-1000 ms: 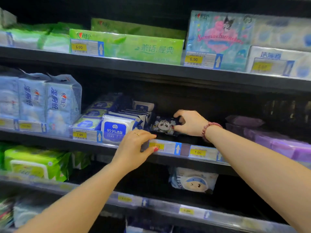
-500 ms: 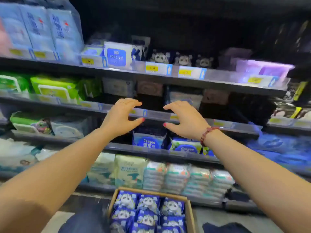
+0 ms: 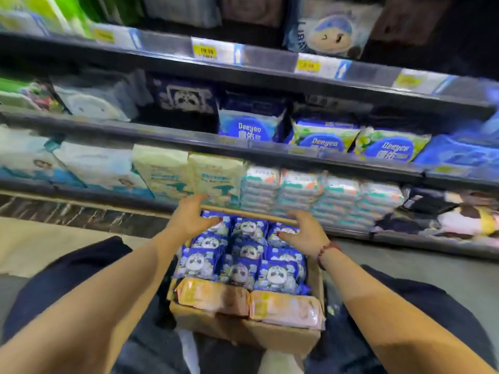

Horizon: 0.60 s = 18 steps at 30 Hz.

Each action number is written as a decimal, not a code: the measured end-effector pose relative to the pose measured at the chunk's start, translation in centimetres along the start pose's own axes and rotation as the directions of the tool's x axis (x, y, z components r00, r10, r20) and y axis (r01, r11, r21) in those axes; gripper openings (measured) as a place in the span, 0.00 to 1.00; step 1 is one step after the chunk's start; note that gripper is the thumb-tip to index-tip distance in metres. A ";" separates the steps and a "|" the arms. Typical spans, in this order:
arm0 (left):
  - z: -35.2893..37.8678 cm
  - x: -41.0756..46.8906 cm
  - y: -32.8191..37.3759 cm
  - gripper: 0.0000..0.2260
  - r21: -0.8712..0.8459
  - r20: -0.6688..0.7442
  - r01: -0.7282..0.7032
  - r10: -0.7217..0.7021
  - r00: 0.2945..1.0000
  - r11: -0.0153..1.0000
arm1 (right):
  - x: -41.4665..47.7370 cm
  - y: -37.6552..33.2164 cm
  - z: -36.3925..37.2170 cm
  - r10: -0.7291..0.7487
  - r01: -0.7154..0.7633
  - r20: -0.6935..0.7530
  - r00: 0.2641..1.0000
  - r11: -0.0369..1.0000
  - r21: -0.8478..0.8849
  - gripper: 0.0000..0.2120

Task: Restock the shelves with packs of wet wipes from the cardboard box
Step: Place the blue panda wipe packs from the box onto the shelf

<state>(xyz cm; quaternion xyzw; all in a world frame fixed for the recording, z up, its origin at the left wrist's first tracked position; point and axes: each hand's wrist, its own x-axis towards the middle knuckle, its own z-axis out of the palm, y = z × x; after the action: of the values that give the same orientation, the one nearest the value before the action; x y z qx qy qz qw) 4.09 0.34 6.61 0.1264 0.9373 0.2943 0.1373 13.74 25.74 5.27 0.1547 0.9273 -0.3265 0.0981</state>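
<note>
A cardboard box (image 3: 270, 336) stands on the floor between my knees. It is filled with several blue panda-print wet wipe packs (image 3: 240, 265), and two pale orange packs (image 3: 216, 295) lie along its near side. My left hand (image 3: 190, 218) hovers over the box's far left corner with fingers spread and holds nothing. My right hand (image 3: 302, 233), with a bead bracelet on the wrist, hovers over the far right packs, fingers loosely spread and empty. The two palms face each other just above the packs.
Dark store shelves (image 3: 270, 153) rise right behind the box. They hold blue Deeyeo packs (image 3: 249, 128), stacked white wipe packs (image 3: 321, 198) and cream tissue bags (image 3: 189, 174). Yellow price tags (image 3: 205, 51) line the shelf edges. Grey floor (image 3: 445, 268) lies to the right.
Both hands have come down from the shelf height to just above the box. My view has tilted down from the upper shelves to the box and lower shelves.
</note>
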 end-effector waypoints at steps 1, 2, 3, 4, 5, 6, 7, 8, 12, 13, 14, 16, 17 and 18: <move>1.1 -0.2 -1.1 0.32 -0.022 0.020 0.040 -0.040 0.999 0.999 | 0.1 1.2 1.1 0.058 -0.058 0.007 0.998 0.998 0.040 0.28; 2.2 -0.3 -2.4 0.34 -0.039 0.037 0.091 -0.090 0.995 0.995 | 0.1 2.3 2.2 0.112 -0.113 0.012 0.994 0.990 0.091 0.28; 3.3 -0.4 -3.4 0.37 -0.042 0.055 0.145 -0.143 0.988 0.989 | 0.0 3.3 3.1 0.162 -0.164 0.021 0.987 0.976 0.142 0.28; 4.5 -0.5 -4.5 0.38 -0.045 0.068 0.206 -0.203 0.977 0.977 | -0.1 4.3 4.1 0.214 -0.219 0.042 0.976 0.958 0.186 0.29; 5.5 -0.6 -5.4 0.37 -0.053 0.072 0.261 -0.257 0.964 0.964 | -0.2 5.2 4.9 0.260 -0.266 0.059 0.964 0.940 0.213 0.29; 6.4 -0.8 -6.1 0.35 -0.081 0.067 0.303 -0.298 0.952 0.950 | -0.3 6.0 5.7 0.306 -0.315 0.073 0.949 0.920 0.235 0.31; 7.2 -1.0 -6.9 0.32 -0.122 0.056 0.338 -0.333 0.941 0.933 | -0.3 6.7 6.3 0.339 -0.350 0.088 0.937 0.901 0.255 0.32; 7.9 -1.1 -7.6 0.29 -0.170 0.040 0.369 -0.368 0.929 0.914 | -0.1 7.4 7.0 0.375 -0.387 0.099 0.922 0.880 0.274 0.34; 10.2 -1.8 -10.9 0.22 -0.268 0.060 0.516 -0.521 0.852 0.814 | -0.4 8.8 8.9 0.488 -0.526 0.197 0.850 0.784 0.330 0.33; 10.7 -2.0 -11.5 0.22 -0.266 0.072 0.535 -0.536 0.841 0.802 | -0.6 9.1 9.4 0.495 -0.543 0.223 0.839 0.754 0.369 0.30; 11.1 -2.2 -12.0 0.22 -0.275 0.081 0.555 -0.557 0.827 0.785 | -0.7 9.4 9.9 0.498 -0.554 0.244 0.832 0.726 0.408 0.29; 11.3 -2.6 -11.8 0.22 -0.301 0.087 0.602 -0.607 0.790 0.740 | -0.6 9.9 11.0 0.492 -0.567 0.286 0.823 0.670 0.479 0.34; 11.3 -2.5 -11.8 0.22 -0.303 0.091 0.626 -0.632 0.770 0.719 | -0.4 10.7 11.9 0.485 -0.568 0.301 0.821 0.645 0.512 0.40; 11.3 -2.5 -11.7 0.22 -0.304 0.099 0.634 -0.638 0.764 0.711 | 0.2 12.5 13.4 0.480 -0.562 0.303 0.823 0.618 0.550 0.50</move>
<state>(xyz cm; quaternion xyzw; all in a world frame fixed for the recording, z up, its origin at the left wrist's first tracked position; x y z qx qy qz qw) 8.32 -3.89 -8.73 -0.2295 0.8637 0.3777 0.2424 19.04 26.46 -12.28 0.4195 0.6741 -0.5773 0.1909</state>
